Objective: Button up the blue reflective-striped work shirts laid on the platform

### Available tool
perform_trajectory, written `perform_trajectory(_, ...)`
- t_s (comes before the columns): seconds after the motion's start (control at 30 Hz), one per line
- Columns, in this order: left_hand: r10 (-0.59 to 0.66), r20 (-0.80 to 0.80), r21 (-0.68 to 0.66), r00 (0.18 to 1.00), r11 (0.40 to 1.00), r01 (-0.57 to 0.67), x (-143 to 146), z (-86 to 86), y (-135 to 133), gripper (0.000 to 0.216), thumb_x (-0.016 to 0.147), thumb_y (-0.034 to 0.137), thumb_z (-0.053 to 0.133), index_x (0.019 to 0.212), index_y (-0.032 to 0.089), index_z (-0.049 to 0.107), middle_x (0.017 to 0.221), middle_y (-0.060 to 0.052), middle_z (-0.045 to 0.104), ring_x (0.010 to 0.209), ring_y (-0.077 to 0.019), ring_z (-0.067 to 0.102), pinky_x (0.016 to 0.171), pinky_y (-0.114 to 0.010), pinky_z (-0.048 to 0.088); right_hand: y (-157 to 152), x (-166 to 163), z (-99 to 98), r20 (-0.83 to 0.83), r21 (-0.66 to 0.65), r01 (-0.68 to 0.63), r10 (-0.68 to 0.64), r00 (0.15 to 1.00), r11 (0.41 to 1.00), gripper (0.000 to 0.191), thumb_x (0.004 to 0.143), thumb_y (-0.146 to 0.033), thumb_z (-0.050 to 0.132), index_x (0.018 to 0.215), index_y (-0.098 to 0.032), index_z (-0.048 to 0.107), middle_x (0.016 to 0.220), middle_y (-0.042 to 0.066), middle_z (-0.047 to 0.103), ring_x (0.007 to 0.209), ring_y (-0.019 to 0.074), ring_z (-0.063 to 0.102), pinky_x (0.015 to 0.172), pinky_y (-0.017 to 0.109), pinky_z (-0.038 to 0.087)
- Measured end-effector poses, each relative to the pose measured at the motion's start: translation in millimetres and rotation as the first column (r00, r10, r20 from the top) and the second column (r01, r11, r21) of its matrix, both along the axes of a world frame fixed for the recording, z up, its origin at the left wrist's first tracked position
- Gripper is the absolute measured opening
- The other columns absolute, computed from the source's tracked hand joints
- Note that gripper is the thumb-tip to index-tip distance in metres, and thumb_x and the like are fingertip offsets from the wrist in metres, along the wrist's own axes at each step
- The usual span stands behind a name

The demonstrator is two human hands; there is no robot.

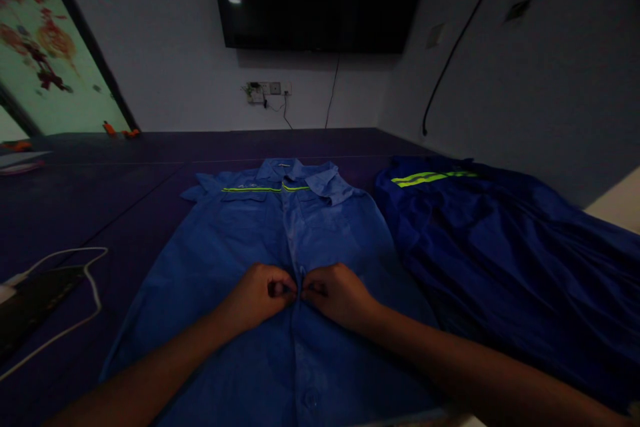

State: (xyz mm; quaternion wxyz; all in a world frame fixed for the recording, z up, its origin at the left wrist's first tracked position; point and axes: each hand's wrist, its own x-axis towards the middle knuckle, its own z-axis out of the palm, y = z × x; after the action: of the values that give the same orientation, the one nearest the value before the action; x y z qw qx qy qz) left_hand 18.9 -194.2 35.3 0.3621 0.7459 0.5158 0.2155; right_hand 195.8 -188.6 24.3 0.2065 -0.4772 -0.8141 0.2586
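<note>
A blue short-sleeved work shirt with a thin yellow-green stripe across the chest lies face up, its collar away from me. My left hand pinches the front opening of the shirt from the left, about halfway down. From the other side my right hand also pinches the cloth there, so the fingertips of both hands nearly meet. Whatever is between the fingertips is too small and dark to make out beyond the shirt's edge. Lower on the same front strip a button shows.
To the right lies a darker blue garment with yellow-green bands. A dark power strip or device with a white cable sits at the left on the purple surface. A television hangs on the wall beyond.
</note>
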Motion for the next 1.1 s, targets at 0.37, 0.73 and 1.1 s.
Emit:
perform_trajectory(0.37, -0.028, -0.191, 0.186, 0.981, 0.98, 0.065, 3.9, 3.6, -5.0, 0.011, 0.069, 0.027, 0.059, 0.069, 0.019, 0.066, 0.053, 0.003, 0.051, 0.053, -0.01, 0.044, 0.051, -0.02, 0.029, 5.1, 3.2, -2.4, -0.178, -0.206, -0.2, 0.164, 0.97, 0.958, 0.018, 0.069, -0.008, 0.046, 0.063, -0.014, 0.062, 0.045, -0.005, 0.051, 0.04, 0.007, 0.047, 0.04, 0.016, 0.029)
perform_trajectory(0.73, -0.066, -0.196, 0.248, 0.978, 0.962, 0.115, 0.7, 0.4, -5.1, 0.012, 0.07, 0.023, 0.057, 0.076, 0.02, 0.068, 0.059, 0.001, 0.059, 0.055, -0.0113, 0.048, 0.053, -0.02, 0.032, 3.9, 3.6, -0.6, -0.118, -0.066, -0.118, 0.109, 0.987, 0.991, 0.017, 0.068, -0.021, 0.059, 0.053, -0.015, 0.056, 0.041, -0.007, 0.039, 0.039, 0.0043, 0.035, 0.039, 0.018, 0.021)
perform_trajectory(1.1, -0.078, -0.265, 0.281, 0.961, 0.947, 0.154, -1.2, 2.5, -5.6, 0.015, 0.074, 0.024, 0.054, 0.078, 0.019, 0.068, 0.063, 0.0, 0.061, 0.056, -0.0114, 0.051, 0.053, -0.021, 0.032, 6.5, 3.4, -3.0, -0.242, -0.182, -0.042, -0.003, 0.97, 0.982, 0.008, 0.057, -0.008, 0.06, 0.063, -0.014, 0.059, 0.053, -0.004, 0.055, 0.048, 0.0073, 0.05, 0.043, 0.016, 0.033)
